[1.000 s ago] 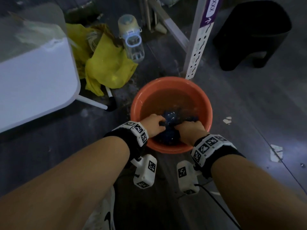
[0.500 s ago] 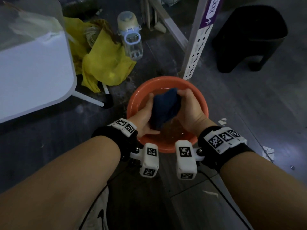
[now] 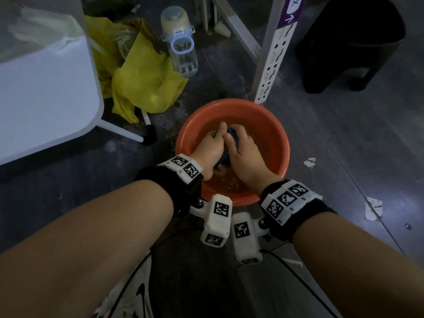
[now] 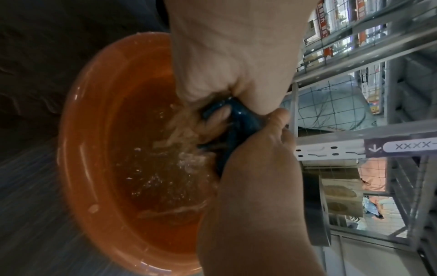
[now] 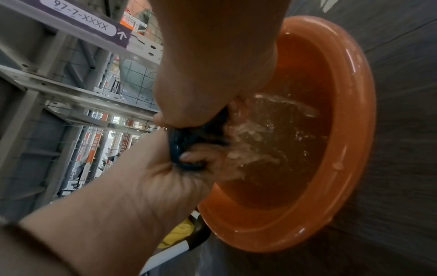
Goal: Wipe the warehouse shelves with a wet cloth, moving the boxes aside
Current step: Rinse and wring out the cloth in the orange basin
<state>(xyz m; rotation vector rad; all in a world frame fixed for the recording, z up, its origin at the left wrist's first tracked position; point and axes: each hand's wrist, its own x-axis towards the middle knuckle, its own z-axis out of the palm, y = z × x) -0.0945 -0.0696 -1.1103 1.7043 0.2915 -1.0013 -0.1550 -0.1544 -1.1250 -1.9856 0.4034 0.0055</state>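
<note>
you've got the dark blue cloth (image 3: pixel 231 140) bunched btwn both fists over the orange basin (image 3: pixel 273 125), left hand (image 3: pixel 210 149) & right hand (image 3: pixel 246 154) each clenched round it, pressed together so the squeezed-out water falls back in, not on the floor. wringing step; shelves not yet wiped.

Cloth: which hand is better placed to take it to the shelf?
Probably right. The left hand and right hand both grip the cloth over the basin, but the right is nearer the post.
</note>
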